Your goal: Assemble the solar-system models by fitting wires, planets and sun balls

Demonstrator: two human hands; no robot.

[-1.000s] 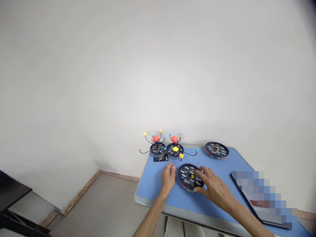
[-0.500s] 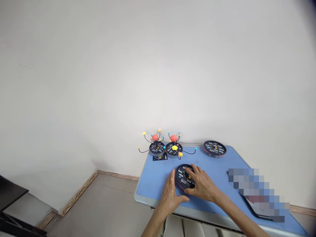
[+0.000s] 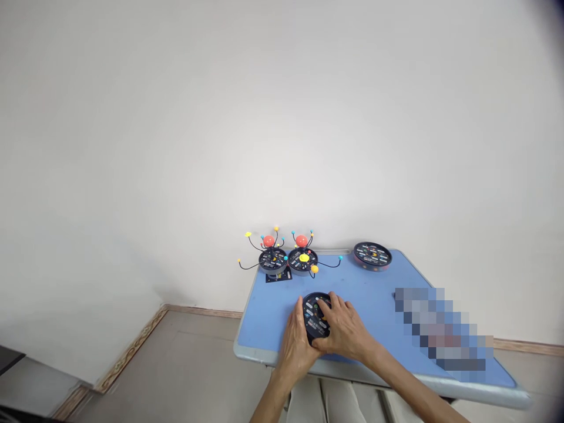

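At the front of the blue table lies a round black case (image 3: 314, 321) with small printed planets and labels on its top. My left hand (image 3: 295, 346) is cupped around its left and near side, the fingers along the rim. Across its right part my right hand (image 3: 346, 329) grips it, fingertips at the far edge and thumb at the near edge. The right hand covers much of the lid. The two thumbs meet close to the near rim.
Two planet models, one left (image 3: 273, 260) and one right (image 3: 303, 260), stand at the back left with curved arms sticking out. A black printed card (image 3: 279, 275) lies by them. Another round case (image 3: 372, 255) sits at the back right. A blurred-out item (image 3: 440, 329) lies at the right.
My left hand has closed in on the case, and its thumb now meets the right thumb. The whole view has shifted slightly.
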